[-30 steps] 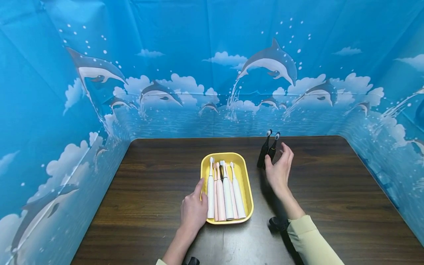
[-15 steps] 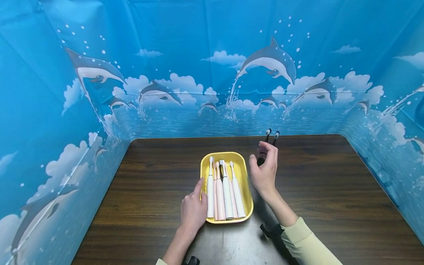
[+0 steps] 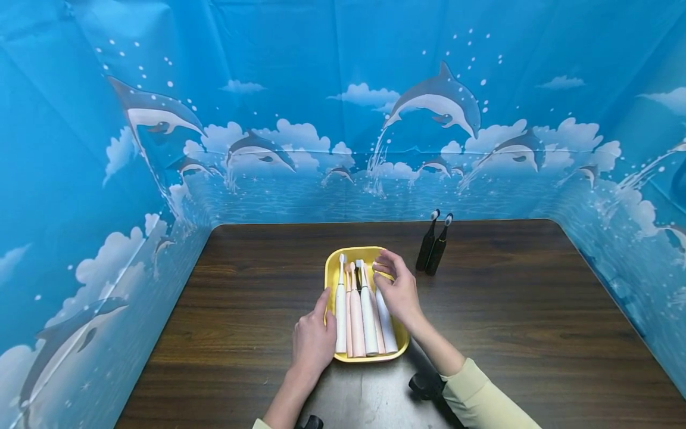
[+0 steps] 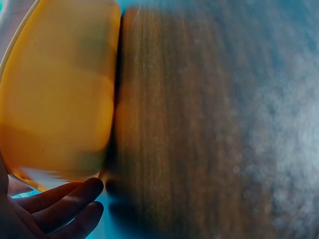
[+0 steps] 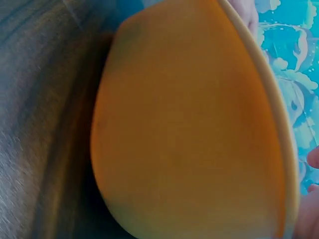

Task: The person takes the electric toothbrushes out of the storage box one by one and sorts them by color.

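Observation:
Several electric toothbrushes lie side by side in a yellow tray (image 3: 356, 248), among them a white toothbrush (image 3: 340, 316) at the left and a pink toothbrush (image 3: 356, 328). My left hand (image 3: 314, 338) rests against the tray's left rim, its index finger straight along it; the left wrist view shows other fingers (image 4: 70, 204) beside the outer wall. Over the tray's right side hovers my right hand (image 3: 398, 291), its fingers loosely curved with nothing between them, partly covering the rightmost white toothbrush (image 3: 388, 330). In the right wrist view the tray wall (image 5: 189, 119) hides most of that hand.
Two black electric toothbrushes, one (image 3: 426, 249) slightly left of the other (image 3: 436, 255), stand upright on the dark wooden table (image 3: 257, 286), right of the tray. A blue dolphin-print sheet (image 3: 300, 107) surrounds the table's back and sides.
My right hand has moved left and toward me, from beside the black toothbrushes to above the tray. The black toothbrushes stay standing; the left hand and tray have not moved.

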`<state>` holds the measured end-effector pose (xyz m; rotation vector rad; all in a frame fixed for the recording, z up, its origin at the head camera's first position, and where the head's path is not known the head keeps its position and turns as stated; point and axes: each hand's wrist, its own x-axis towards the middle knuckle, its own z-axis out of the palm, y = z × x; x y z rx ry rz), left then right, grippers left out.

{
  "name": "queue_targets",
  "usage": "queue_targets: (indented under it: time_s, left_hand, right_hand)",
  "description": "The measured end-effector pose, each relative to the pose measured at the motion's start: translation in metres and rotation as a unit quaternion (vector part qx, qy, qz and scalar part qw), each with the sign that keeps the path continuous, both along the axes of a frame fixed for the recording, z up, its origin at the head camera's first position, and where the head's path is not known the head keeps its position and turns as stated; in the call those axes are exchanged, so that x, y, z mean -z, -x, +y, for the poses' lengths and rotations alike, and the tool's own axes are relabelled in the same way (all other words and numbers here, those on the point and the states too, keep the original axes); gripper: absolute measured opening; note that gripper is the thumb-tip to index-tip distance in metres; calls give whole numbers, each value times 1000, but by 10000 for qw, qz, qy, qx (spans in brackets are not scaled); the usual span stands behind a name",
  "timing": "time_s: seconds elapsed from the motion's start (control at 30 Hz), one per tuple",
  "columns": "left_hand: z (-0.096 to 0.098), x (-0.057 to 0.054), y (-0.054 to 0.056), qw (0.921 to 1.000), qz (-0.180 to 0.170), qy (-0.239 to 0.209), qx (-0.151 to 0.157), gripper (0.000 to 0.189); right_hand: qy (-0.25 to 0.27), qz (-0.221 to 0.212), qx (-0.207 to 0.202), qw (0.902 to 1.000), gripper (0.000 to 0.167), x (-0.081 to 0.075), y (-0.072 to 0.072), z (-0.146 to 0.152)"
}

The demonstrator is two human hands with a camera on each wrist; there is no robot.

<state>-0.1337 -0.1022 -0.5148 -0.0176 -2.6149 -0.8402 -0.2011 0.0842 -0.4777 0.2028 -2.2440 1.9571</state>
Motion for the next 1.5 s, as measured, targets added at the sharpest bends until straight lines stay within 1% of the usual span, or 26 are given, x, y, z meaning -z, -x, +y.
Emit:
queue_targets:
  time_s: [0.13, 0.2, 0.33, 0.47, 0.57, 0.8, 1.0, 1.13, 1.27, 1.37, 1.5]
  left_hand:
    - [0, 0, 0, 10000, 81, 25, -12, 45]
    - [0, 0, 0, 10000, 67, 21, -5, 46]
    - [0, 0, 0, 10000, -5, 5, 5, 46]
    - [0, 1, 0, 10000, 22, 16, 1, 45]
    - [-1, 1, 0, 10000, 66, 34, -5, 45]
    - [-1, 2, 0, 10000, 29, 34, 6, 46]
    - [-1, 2, 0, 10000, 34, 29, 13, 46]
    - [-1, 2, 0, 10000, 18, 50, 1, 46]
    - [0, 1, 0, 10000, -50, 16, -27, 47]
    - [0, -1, 0, 9999, -107, -10, -22, 47]
    - [1, 0, -1, 10000, 9, 25, -35, 45]
  right_hand:
    - [-92, -275, -191, 9994, 54, 4, -1, -6]
    - [-168, -504, -273, 9982, 57, 5, -2, -8]
    - [-137, -877, -437, 9951, 62, 9, -1, -12]
    - [-12, -1075, -469, 9931, 66, 13, 1, -17]
    - [64, -1233, -450, 9913, 68, 13, 2, -20]
    - [264, -1841, -553, 9810, 72, 11, 9, -23]
    - [168, -2239, -528, 9730, 75, 8, 15, -21]
    - [125, -2401, -537, 9692, 75, 9, 18, -19]
    - [153, -2440, -567, 9680, 78, 8, 18, -18]
    - [205, -2480, -580, 9668, 80, 5, 16, -18]
    - [190, -2576, -735, 9633, 75, 0, 11, -16]
